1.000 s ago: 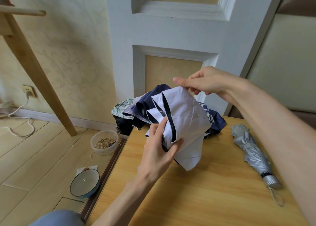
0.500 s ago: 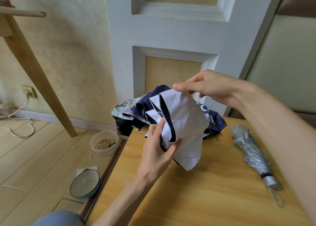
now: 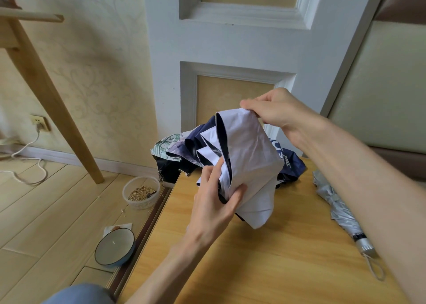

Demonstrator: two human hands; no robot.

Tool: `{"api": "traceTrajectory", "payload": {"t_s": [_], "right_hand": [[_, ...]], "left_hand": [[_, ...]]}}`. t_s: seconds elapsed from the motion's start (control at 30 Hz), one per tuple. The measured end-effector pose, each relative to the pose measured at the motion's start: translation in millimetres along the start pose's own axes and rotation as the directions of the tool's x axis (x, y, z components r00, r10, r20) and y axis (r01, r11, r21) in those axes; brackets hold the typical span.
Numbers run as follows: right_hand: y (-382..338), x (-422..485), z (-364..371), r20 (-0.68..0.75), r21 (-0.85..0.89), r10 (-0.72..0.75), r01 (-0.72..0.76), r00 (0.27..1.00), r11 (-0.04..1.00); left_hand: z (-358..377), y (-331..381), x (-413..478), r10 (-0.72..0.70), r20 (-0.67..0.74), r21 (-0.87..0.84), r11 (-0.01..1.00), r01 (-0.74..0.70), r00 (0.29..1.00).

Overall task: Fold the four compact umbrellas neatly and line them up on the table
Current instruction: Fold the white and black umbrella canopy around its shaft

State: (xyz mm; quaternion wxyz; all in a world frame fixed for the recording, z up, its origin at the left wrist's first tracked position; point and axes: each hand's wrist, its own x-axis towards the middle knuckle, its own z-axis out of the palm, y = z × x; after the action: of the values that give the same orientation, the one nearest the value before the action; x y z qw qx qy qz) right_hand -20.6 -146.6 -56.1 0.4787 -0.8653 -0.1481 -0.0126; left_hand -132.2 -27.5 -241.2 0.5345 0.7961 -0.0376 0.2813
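Folding a white umbrella [image 3: 249,156] just above the wooden table [image 3: 265,257], the person grips it with both hands.

The left hand [image 3: 214,202] curls round the gathered pleats low down, thumb pressed on the cloth. The right hand [image 3: 276,112], above and beyond it, pinches the canopy's top edge, and one panel is stretched between the two hands. Behind the left hand a navy umbrella [image 3: 292,165] and a floral umbrella [image 3: 168,142] lie heaped at the table's far edge. Under the right forearm a silver umbrella [image 3: 338,209] lies closed on the table, well apart from the white one. Left of the left hand, down on the floor, stand a clear tub [image 3: 141,193] and a blue-rimmed bowl [image 3: 114,246].
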Motion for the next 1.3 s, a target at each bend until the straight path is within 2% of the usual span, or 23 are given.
{"api": "traceTrajectory", "payload": {"t_s": [0.07, 0.17, 0.23, 0.3, 0.43, 0.6, 0.67, 0.77, 0.83, 0.93, 1.03, 1.1, 1.17, 1.3], "right_hand": [[3.6, 0.3, 5.1, 0.019, 0.042, -0.054, 0.053, 0.998, 0.998], [1.9, -6.8, 1.0, 0.209, 0.153, -0.055, 0.022, 0.976, 0.988], [2.7, -8.8, -2.1, 0.27, 0.161, -0.082, 0.039, 0.959, 0.986], [6.8, -6.4, -0.2, 0.23, 0.167, -0.143, 0.105, 0.963, 0.98], [14.7, 1.4, 14.1, 0.042, 0.124, -0.231, 0.224, 0.972, 0.967], [30.4, 10.0, 36.8, -0.004, -0.028, -0.299, 0.298, 0.954, 0.954], [35.0, 11.4, 41.5, -0.017, -0.073, -0.316, 0.314, 0.949, 0.947], [37.3, 13.5, 41.9, 0.02, -0.142, -0.326, 0.326, 0.945, 0.935], [35.7, 12.2, 34.8, 0.061, -0.101, -0.296, 0.3, 0.953, 0.948], [39.6, 1.1, 8.3, 0.178, -0.034, -0.156, 0.165, 0.971, 0.986], [53.6, -14.5, -7.1, 0.341, -0.023, -0.044, 0.055, 0.939, 0.998], [58.0, -21.7, -4.0, 0.331, 0.016, -0.016, 0.012, 0.944, 1.0], [57.6, -24.4, 2.9, 0.253, 0.037, -0.022, 0.013, 0.967, 0.999], [49.1, -25.5, 8.5, 0.174, 0.034, -0.078, 0.073, 0.982, 0.997]], "left_hand": [[-0.7, 0.1, 0.7, -0.014, -0.009, -0.02, 1.0, 0.013, 1.0], [-1.7, 0.5, 0.2, -0.04, -0.02, -0.066, 0.997, 0.038, 0.999], [-3.6, 1.2, 0.2, -0.033, -0.015, -0.057, 0.998, 0.032, 0.999], [-4.2, 3.7, -0.1, -0.008, 0.002, -0.038, 0.999, 0.008, 1.0], [-0.7, 9.7, -2.7, 0.059, -0.02, -0.013, 0.998, -0.059, 0.998], [-0.2, 7.6, -5.1, 0.242, -0.009, 0.193, 0.953, -0.235, 0.97], [1.0, 4.6, -6.9, 0.261, -0.014, 0.173, 0.951, -0.255, 0.965], [4.2, 1.7, -8.8, 0.222, -0.06, 0.121, 0.969, -0.214, 0.973], [4.5, 3.6, -8.8, 0.157, -0.092, 0.042, 0.987, -0.153, 0.983], [0.6, 10.0, -6.2, 0.057, -0.117, -0.1, 0.993, -0.069, 0.991], [-7.0, 18.0, 0.0, 0.001, -0.154, -0.184, 0.982, -0.03, 0.988], [-9.2, 21.5, 1.9, 0.001, -0.157, -0.199, 0.979, -0.033, 0.988], [-9.4, 21.1, 1.0, -0.004, -0.128, -0.198, 0.98, -0.022, 0.992], [-9.4, 13.1, 3.5, -0.051, 0.06, -0.18, 0.982, 0.061, 0.997]]}}
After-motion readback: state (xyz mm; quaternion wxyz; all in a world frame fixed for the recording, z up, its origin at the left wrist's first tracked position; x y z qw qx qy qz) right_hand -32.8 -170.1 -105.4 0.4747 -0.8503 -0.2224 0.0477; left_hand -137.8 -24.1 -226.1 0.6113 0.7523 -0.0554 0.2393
